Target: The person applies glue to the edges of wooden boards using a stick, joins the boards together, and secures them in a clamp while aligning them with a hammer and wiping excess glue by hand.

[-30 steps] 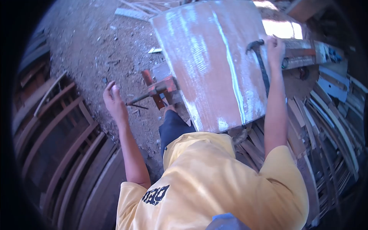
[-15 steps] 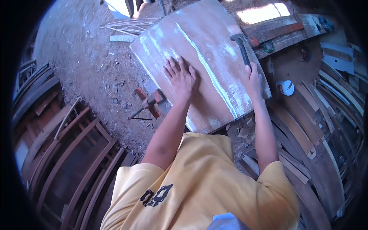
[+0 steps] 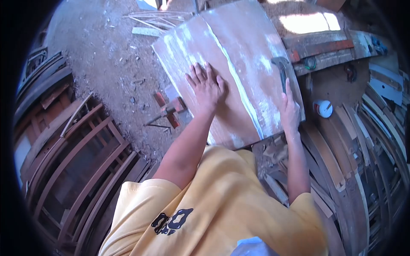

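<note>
A large wooden panel (image 3: 247, 42) with whitish smears lies in front of me, and a pale strip (image 3: 239, 81) runs lengthwise down it. My left hand (image 3: 206, 87) rests flat on the panel, left of the strip, with its fingers spread. In my right hand (image 3: 289, 112) is a hammer (image 3: 282, 73), gripped by its handle over the panel's right side. The hammer's head points away from me. Whether the hammer touches the panel, I cannot tell. Beside the panel's left edge is a red clamp (image 3: 167, 111).
Curved wooden frames (image 3: 81, 170) are stacked at the left. More curved wood pieces (image 3: 331, 147) lie at the right, near a white tub (image 3: 323, 109). A plank bench (image 3: 324, 53) stands at the upper right, and thin sticks (image 3: 160, 19) lie on the dirt floor (image 3: 102, 59).
The hammer and my right hand have moved down toward me along the panel. My left hand stays flat in place on it. The whole view has shifted slightly.
</note>
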A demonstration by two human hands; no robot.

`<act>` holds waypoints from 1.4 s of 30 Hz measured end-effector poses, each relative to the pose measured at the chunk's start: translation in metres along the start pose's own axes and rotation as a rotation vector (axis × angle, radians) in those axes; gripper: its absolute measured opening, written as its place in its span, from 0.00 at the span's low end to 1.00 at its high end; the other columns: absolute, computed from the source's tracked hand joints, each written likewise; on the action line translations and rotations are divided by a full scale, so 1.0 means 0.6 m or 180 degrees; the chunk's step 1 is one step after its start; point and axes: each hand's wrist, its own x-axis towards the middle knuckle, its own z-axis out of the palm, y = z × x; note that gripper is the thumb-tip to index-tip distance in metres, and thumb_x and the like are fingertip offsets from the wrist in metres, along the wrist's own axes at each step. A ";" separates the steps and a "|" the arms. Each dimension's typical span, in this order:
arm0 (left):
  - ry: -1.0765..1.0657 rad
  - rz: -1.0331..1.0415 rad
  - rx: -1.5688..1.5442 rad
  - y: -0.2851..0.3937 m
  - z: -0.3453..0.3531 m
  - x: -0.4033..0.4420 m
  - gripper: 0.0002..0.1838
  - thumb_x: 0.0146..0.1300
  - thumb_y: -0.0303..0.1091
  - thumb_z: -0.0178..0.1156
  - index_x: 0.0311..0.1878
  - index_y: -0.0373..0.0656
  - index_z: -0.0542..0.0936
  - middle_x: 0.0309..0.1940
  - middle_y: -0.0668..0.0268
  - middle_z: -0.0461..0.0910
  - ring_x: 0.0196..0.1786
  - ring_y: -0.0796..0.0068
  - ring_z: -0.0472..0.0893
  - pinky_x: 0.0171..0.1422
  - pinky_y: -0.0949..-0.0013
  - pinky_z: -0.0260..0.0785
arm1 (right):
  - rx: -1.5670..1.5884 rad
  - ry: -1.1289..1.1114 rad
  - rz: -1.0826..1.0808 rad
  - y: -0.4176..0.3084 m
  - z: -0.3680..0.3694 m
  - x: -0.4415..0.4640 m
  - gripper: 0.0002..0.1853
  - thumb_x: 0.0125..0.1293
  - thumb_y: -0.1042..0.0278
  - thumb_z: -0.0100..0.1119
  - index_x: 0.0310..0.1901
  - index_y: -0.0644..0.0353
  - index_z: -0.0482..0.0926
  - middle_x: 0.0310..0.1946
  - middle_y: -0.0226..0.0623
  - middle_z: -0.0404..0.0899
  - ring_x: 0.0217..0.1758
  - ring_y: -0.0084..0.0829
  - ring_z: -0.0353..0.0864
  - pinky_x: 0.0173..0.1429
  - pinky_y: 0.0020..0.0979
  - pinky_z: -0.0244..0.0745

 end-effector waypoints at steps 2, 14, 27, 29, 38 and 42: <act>0.0034 -0.0002 0.0038 0.002 0.008 0.000 0.40 0.73 0.54 0.42 0.82 0.41 0.61 0.83 0.38 0.50 0.88 0.40 0.39 0.88 0.34 0.21 | 0.0045 0.0162 -0.0333 -0.014 0.001 -0.024 0.30 0.83 0.59 0.48 0.83 0.40 0.59 0.36 0.62 0.83 0.40 0.64 0.85 0.37 0.60 0.74; 0.0134 0.0062 0.0036 -0.001 0.012 -0.005 0.39 0.72 0.52 0.44 0.81 0.39 0.63 0.82 0.35 0.50 0.87 0.36 0.42 0.86 0.29 0.22 | -0.0240 -0.0147 -0.0935 -0.055 0.038 -0.077 0.38 0.80 0.58 0.55 0.85 0.30 0.50 0.34 0.51 0.84 0.33 0.58 0.87 0.36 0.55 0.82; 0.0163 0.0049 0.0133 0.001 0.005 -0.001 0.40 0.72 0.52 0.44 0.82 0.38 0.61 0.82 0.35 0.52 0.87 0.35 0.41 0.84 0.24 0.22 | 0.0122 0.0651 -0.1419 -0.015 0.067 -0.079 0.36 0.79 0.61 0.57 0.83 0.27 0.57 0.32 0.50 0.84 0.32 0.58 0.87 0.36 0.55 0.82; 0.0150 0.0043 0.0105 0.000 0.010 -0.005 0.40 0.72 0.52 0.44 0.82 0.38 0.61 0.82 0.36 0.52 0.87 0.35 0.42 0.84 0.24 0.22 | -0.0761 -0.0334 -0.0668 -0.010 0.085 -0.052 0.34 0.79 0.61 0.56 0.83 0.29 0.59 0.32 0.51 0.84 0.32 0.57 0.87 0.36 0.54 0.82; 0.0171 0.0089 0.0099 0.000 0.010 -0.016 0.40 0.72 0.52 0.44 0.81 0.37 0.62 0.82 0.36 0.53 0.87 0.36 0.42 0.84 0.23 0.23 | -0.0532 -0.0184 -0.0482 -0.019 0.089 -0.067 0.34 0.81 0.58 0.53 0.84 0.30 0.55 0.38 0.54 0.87 0.36 0.59 0.88 0.38 0.57 0.81; 0.0390 0.0161 0.0090 -0.006 0.025 -0.005 0.39 0.74 0.52 0.43 0.81 0.37 0.63 0.81 0.36 0.54 0.87 0.37 0.43 0.83 0.23 0.23 | 0.0053 0.0255 -0.0004 -0.065 0.060 -0.148 0.31 0.81 0.57 0.53 0.82 0.30 0.61 0.42 0.55 0.87 0.40 0.61 0.88 0.42 0.56 0.80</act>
